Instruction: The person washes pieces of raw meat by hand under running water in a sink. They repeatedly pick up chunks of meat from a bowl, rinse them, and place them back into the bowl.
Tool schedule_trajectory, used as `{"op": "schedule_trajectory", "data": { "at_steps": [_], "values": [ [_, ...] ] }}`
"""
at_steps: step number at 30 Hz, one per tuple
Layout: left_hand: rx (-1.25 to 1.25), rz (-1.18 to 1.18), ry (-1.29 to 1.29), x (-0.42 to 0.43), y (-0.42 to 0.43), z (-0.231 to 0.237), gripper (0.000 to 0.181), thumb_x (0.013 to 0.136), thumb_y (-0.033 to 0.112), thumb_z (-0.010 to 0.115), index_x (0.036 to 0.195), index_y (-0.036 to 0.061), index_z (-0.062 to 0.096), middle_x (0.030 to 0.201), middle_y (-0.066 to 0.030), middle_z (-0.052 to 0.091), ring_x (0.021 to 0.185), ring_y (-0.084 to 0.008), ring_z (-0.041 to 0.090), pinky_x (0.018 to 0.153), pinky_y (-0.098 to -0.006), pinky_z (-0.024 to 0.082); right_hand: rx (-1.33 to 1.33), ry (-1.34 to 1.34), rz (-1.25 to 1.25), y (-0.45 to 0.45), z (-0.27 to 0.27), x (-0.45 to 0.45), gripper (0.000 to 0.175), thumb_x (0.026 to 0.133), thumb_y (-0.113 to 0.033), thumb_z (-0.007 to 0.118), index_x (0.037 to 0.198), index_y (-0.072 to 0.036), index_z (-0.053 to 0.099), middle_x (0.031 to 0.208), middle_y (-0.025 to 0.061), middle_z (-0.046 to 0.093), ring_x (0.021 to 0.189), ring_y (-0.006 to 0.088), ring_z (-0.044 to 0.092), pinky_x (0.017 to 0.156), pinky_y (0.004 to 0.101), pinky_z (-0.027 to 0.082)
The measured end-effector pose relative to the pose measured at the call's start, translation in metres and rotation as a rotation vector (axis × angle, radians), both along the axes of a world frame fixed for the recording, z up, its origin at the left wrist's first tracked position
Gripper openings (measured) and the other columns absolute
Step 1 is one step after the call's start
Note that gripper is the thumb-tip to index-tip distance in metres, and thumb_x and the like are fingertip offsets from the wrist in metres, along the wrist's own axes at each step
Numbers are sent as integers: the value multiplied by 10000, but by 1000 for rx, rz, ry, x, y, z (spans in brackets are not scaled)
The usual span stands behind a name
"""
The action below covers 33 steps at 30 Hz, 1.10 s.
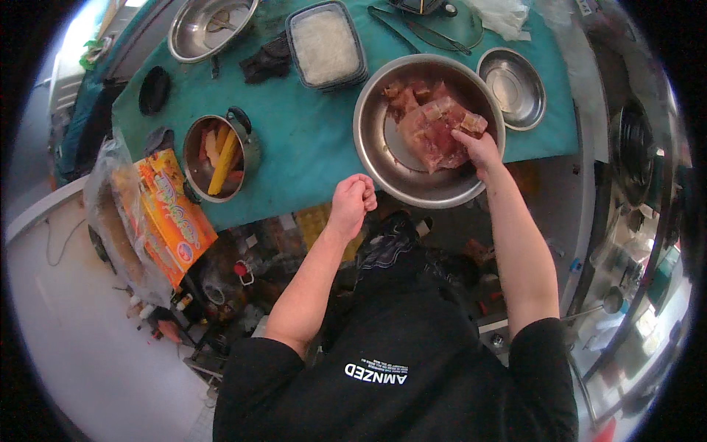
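A wide stainless steel basin (386, 160) stands at the table's front edge and holds several pieces of raw meat on the bone. My right hand (479, 148) grips a large slab of raw meat (433, 132) at its right end, thumb on top, inside the basin. Beneath and behind that slab lie smaller pieces of meat (403, 99), partly covered. Just outside the basin's lower left rim, my left hand (353, 201) is curled into a fist, and nothing shows in it.
On the green-covered table (298, 143) stand a metal pot (251, 157) with yellow and reddish food pieces, stacked plastic containers (326, 47), a shallow steel bowl (511, 83), another steel bowl (190, 36) and black tongs (395, 30). An orange printed bag (171, 210) hangs over the left edge.
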<state>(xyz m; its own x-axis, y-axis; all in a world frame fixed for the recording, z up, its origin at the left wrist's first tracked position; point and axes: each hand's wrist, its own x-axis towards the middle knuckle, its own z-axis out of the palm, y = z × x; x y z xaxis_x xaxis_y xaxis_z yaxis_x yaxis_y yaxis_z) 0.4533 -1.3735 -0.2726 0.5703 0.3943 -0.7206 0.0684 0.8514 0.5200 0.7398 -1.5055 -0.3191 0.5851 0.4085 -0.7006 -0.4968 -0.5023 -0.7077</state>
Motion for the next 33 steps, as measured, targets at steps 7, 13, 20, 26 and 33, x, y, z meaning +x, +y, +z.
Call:
{"op": "schedule_trajectory", "data": {
  "at_steps": [7,13,20,26,33],
  "values": [
    [50,-121,139,22,29,-9,139,886,78,453,768,46,518,624,16,375,495,-95,310,469,-276,266,85,-66,-82,9,-12,1,729,712,-155,869,1308,-23,470,1255,102,594,1138,225,587,986,361,462],
    [52,-225,191,52,30,2,190,923,132,533,765,27,550,630,27,413,489,-67,327,461,-245,256,161,-94,-2,18,-8,1,666,695,-125,864,1233,-30,483,1182,95,593,1087,208,580,954,346,465],
    [43,-311,189,75,32,2,189,927,133,539,774,23,554,625,31,413,494,-64,328,465,-247,262,56,-265,17,21,9,-16,606,738,-119,824,1217,-17,467,1174,108,584,1088,205,573,961,343,458],
    [20,-332,203,78,36,3,183,925,131,540,774,27,551,622,33,402,494,-65,319,468,-254,258,54,-121,-201,9,38,-11,632,756,-122,805,1249,14,433,1207,137,571,1094,225,577,945,354,479],
    [-8,-342,184,88,46,5,176,922,131,545,774,33,541,620,36,398,490,-68,311,465,-256,243,130,-61,-370,-11,80,6,638,784,-82,776,1319,-4,439,1246,116,573,1123,218,579,971,356,474]
  ]
}}
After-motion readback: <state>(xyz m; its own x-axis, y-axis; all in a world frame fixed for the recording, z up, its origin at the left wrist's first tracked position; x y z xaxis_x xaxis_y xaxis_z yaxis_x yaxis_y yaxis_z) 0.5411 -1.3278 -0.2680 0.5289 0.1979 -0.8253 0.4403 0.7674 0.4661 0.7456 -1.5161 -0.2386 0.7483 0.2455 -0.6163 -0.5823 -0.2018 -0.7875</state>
